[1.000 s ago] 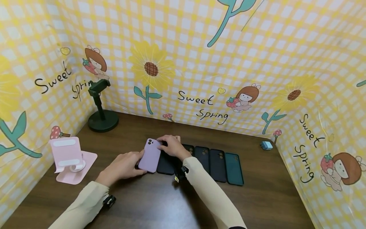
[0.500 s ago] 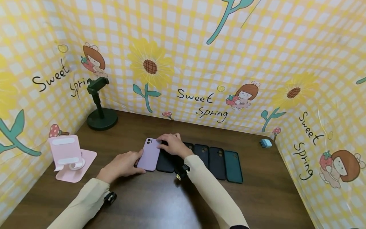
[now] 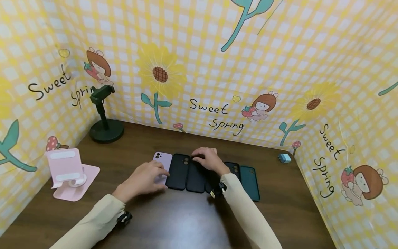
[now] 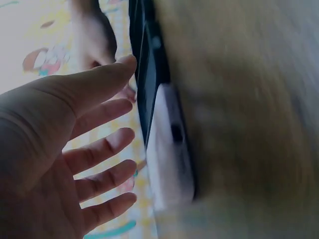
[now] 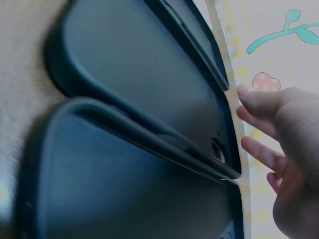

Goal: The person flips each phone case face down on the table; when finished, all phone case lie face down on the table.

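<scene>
Since the lilac silicone phone case [image 3: 162,162] lies flat at the left end of the row of cases, near the middle of the table [image 3: 174,221], its long axis runs from the near edge toward the far edge, camera cutout at the far end. The left hand [image 3: 144,178] sits on its near half, so the case extends away from that grip toward the back edge; this hand is clearly the nearer one. The fingers lie fairly straight and spread in the left wrist view [image 4: 107,164], resting on the case rather than wrapped round it: a released grip, nothing pinched.

The first black matte phone case [image 3: 178,171] lies touching the lilac one on its right, parallel to it. The right hand [image 3: 209,159] rests palm down over the far ends of the next dark cases, wrist angled back toward the near right edge. In the right wrist view its fingers [image 5: 261,107] are loosely extended beside the case edges; no clench visible there either. The dark green phone case [image 3: 250,178] closes the row on the right.
</scene>
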A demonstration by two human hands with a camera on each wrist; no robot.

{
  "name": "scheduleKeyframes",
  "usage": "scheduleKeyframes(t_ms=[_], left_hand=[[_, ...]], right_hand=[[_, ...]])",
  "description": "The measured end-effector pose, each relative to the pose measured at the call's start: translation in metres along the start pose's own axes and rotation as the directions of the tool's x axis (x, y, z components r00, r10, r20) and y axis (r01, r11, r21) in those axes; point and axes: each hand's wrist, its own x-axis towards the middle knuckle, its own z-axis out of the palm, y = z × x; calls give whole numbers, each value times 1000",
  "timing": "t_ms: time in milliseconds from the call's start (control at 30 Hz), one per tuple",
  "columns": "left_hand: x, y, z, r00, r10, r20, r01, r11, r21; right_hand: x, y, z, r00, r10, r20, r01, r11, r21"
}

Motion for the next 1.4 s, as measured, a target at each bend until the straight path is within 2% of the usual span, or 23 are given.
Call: scheduleKeyframes(t_ms=[167,300,533,633,800,1067,1300,1400], left_hand=[[7,10,11,996,70,46,-71,997,11],[11,12,17,994,89,56,-90,996,28],[15,12,20,989,133,60,-136,990,37],[17,12,21,984,161,75,-164,986,26],[19,13,19,979,192,64,-193,981,12],[17,16,17,982,188,14,-187,982,-37],[14,21,15,987,138,84,-128,985,-117],[12,23,17,987,137,82,-126,984,-126]], right_hand=[[-3,-3,12,1000,-3,22,3,1000,-8],[1,-8,17,999,-21,31,22,999,-30],[5,-12,20,999,-41,7,42,996,-74],[6,-13,20,999,-40,-10,39,997,-70],[6,-13,17,999,-32,-28,31,999,-33],[9,-15,8,999,-22,-45,25,997,69],[8,-19,3,1000,-22,5,21,985,171],[6,-19,6,999,-30,39,21,974,224]])
